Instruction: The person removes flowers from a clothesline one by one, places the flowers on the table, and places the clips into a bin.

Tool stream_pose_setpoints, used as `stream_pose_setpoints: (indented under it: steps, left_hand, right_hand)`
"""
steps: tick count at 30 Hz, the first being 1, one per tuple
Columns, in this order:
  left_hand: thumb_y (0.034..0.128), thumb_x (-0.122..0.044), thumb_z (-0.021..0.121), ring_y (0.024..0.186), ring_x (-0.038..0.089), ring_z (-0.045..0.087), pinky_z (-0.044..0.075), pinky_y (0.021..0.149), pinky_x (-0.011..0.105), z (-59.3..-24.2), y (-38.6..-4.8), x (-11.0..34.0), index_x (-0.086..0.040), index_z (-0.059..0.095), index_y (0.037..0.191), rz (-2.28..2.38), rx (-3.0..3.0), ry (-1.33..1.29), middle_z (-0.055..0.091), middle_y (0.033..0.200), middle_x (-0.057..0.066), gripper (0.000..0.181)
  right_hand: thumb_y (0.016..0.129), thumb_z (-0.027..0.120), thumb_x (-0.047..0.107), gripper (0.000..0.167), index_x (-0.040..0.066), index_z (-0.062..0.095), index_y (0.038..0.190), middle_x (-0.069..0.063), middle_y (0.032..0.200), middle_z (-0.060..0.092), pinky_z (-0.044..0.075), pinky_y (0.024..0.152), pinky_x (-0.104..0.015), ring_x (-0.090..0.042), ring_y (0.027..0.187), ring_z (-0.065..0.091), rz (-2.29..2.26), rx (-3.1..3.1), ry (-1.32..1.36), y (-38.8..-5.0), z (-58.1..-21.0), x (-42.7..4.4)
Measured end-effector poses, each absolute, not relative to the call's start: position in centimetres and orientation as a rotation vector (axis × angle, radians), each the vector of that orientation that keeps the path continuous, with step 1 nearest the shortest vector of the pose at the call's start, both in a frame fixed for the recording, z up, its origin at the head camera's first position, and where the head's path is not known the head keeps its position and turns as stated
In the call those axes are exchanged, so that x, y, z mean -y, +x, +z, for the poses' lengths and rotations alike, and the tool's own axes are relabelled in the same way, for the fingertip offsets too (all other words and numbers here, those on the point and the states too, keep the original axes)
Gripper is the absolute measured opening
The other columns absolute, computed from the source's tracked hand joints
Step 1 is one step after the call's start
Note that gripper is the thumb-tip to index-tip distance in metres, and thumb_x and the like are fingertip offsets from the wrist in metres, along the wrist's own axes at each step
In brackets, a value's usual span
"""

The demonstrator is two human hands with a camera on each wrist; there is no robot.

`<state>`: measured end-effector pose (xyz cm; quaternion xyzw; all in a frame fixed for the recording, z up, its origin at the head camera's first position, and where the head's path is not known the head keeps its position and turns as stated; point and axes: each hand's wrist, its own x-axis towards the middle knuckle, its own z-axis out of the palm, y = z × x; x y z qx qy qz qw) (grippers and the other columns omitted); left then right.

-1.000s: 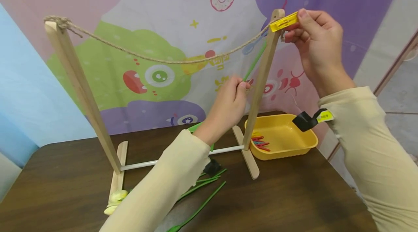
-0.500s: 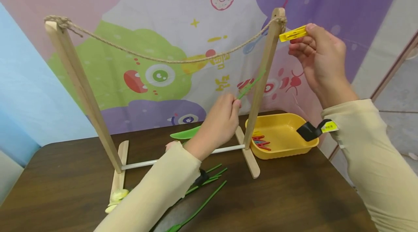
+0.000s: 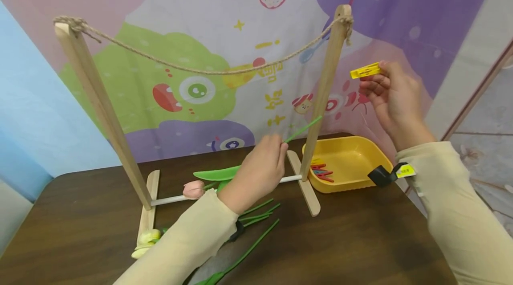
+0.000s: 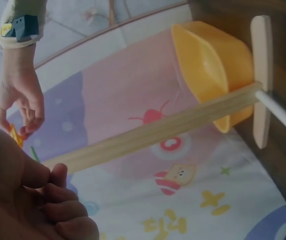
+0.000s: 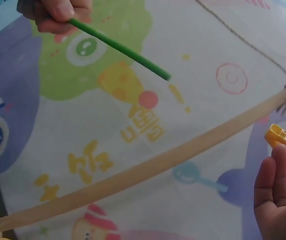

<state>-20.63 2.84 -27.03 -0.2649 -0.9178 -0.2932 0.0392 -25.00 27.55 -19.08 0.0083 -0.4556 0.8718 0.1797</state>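
Observation:
In the head view my left hand [image 3: 256, 171] grips the green stem of an artificial pink tulip [image 3: 194, 189]. The bare stem end [image 5: 122, 51] sticks out past the fingers, and its long leaf [image 3: 216, 174] trails to the left. My right hand [image 3: 401, 102] pinches a yellow clothespin [image 3: 365, 71] between thumb and fingers, to the right of the wooden frame. A twine line [image 3: 192, 70] sags between the two posts, above my left hand. Both hands are apart from the twine. The left sleeve hides part of the flowers on the table.
A right post [image 3: 326, 89] and a left post [image 3: 104, 111] stand on flat wooden feet joined by a white rod [image 3: 168, 200]. Several clothespins lie in the yellow tray [image 3: 360, 182]. Yellowish tulips [image 3: 146, 242] and green stems [image 3: 256, 242] lie on the dark table [image 3: 360, 240].
My left hand has moved down and left with the tulip, bringing its pink bloom into sight. My right hand has drawn the clothespin away from the post top, rightward and down.

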Motion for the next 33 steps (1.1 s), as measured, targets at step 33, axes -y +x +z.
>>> stream_pose_setpoints:
  steps: [33]
  left_hand:
    - [0.0991,-0.015,0.042,0.058,0.017,0.045,0.038,0.050,0.028,-33.7,-17.8,0.8,-0.004,0.049,0.084,-0.688,2.877,-0.793,0.044,0.068,0.005,0.020]
  right_hand:
    - [0.092,0.058,0.016,0.012,0.004,0.056,0.091,-0.007,0.077,0.064,0.054,0.070,-0.026,-0.020,0.066,0.062,2.682,1.406,-0.223,-24.3,-29.1,-30.4]
